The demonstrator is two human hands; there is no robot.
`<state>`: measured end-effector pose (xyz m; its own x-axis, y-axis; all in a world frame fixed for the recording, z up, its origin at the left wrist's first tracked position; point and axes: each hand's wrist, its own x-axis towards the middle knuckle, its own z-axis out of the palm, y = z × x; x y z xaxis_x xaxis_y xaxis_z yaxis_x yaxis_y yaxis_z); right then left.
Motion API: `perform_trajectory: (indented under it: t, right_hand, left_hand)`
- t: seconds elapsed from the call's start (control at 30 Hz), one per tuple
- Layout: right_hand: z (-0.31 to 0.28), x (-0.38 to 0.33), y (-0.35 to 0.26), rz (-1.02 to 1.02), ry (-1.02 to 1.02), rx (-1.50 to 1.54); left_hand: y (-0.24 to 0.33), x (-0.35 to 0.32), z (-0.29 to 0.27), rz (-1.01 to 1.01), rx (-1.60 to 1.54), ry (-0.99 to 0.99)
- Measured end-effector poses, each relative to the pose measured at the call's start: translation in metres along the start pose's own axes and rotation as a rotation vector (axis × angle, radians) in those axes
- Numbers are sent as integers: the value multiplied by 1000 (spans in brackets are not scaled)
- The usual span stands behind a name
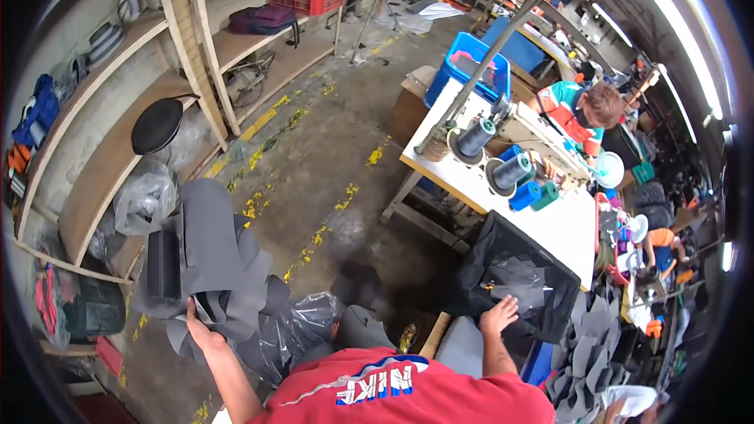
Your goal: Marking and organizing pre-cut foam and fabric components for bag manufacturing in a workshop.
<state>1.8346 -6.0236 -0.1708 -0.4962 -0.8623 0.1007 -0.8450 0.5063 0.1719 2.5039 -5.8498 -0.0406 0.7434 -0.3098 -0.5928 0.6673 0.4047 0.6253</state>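
Observation:
At the lower left, my left hand grips the near edge of a pile of grey fabric pieces; its fingers are partly hidden by the cloth. A dark, box-like block rests against the pile's left side. My right hand is open, fingers spread, holding nothing. It is beside a black cloth-lined bin, at the near edge of the sewing table. Inside that bin lie several small grey cut pieces.
A white-topped sewing table carries thread cones and a sewing machine. A co-worker bends over beyond it. Wooden shelves line the left wall. Clear plastic lies near my knees; grey pieces heap at right.

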Motion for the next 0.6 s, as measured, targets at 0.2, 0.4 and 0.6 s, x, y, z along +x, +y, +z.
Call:
perform_trajectory:
  t: [0.2,0.4,0.6]
  right_hand:
    - [-92,-79,-104,-810,32,557]
    - [-19,-54,-226,-1144,-307,439]
    - [205,17,-397,-866,-732,286]
  left_hand:
    - [-13,0,-12,3,2,167]
    - [-48,5,-38,32,19,265]
    - [-111,22,-63,42,51,325]
